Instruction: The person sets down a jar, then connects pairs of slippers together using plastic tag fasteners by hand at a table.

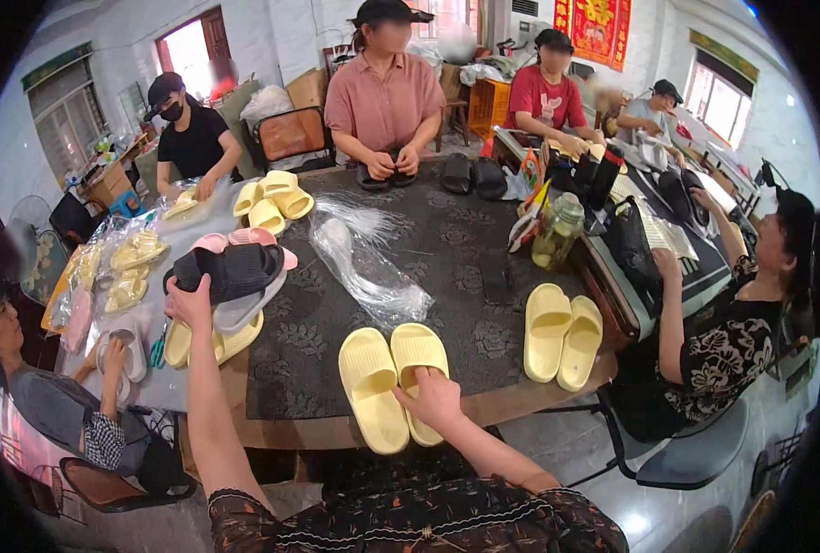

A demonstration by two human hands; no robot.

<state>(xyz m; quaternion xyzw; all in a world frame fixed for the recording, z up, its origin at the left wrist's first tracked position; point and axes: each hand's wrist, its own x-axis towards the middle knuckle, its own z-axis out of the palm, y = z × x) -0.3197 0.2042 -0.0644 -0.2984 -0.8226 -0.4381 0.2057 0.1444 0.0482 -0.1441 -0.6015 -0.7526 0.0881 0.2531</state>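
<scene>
"Nearest is the wearer's dark patterned blouse [373,530], crossed by a pale braided cord. What's beyond it?"

"A desk [313,433] with a curved brown edge, mostly covered by a black mat [465,244] woven with floral motifs. Co-workers sit or stand around it, on a glossy grey floor [640,521]. Pale marbled walls [111,37] carry a red-and-gold hanging [599,32]."

"And the hands?"

"Left grip [189,302] is closed on the black slides [240,267], which have ribbed straps and lie over pink slides [288,258] and a grey sole [261,302]. Right grip [431,398] has its fingers bent at the strap opening of one of the pale yellow slides [371,392]; I can't tell whether it is clasping or just resting."

"Where's that yellow pair?"

"At the desk's near edge, heels over the rim, toes by a crinkled clear plastic bag [359,267]. Their straps are finely ridged, the footbeds smooth and rounded. Further right stand a second yellow pair [546,336] and a cylindrical clear jar [559,226] with a pale lid."
</scene>
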